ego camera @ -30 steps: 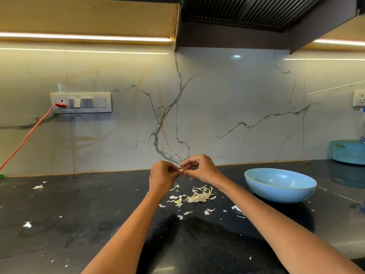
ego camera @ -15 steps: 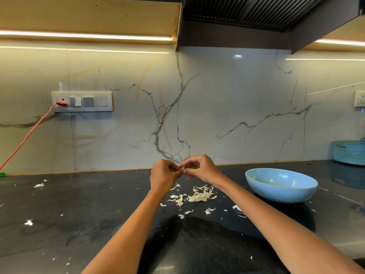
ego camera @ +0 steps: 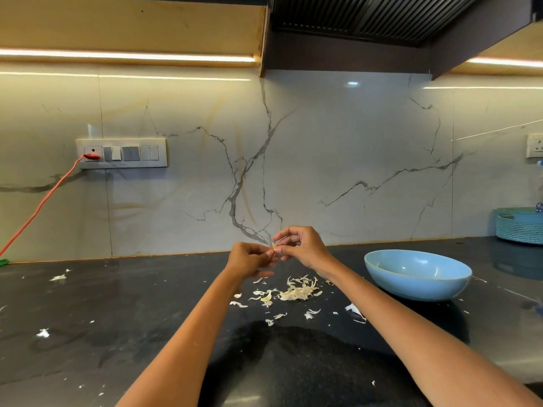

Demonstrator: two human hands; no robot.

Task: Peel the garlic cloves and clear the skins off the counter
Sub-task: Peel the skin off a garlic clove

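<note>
Left hand (ego camera: 248,257) and right hand (ego camera: 300,244) meet above the dark counter (ego camera: 123,324), fingertips of both curled in and pinching one small garlic clove (ego camera: 274,246) between them, held up off the surface. Loose skins (ego camera: 293,292) lie piled on the counter just below the hands; blue bowl (ego camera: 417,274) sits near, to the right.

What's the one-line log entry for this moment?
step: peeling | hands: left hand and right hand pinch garlic clove | skins: on counter
</note>
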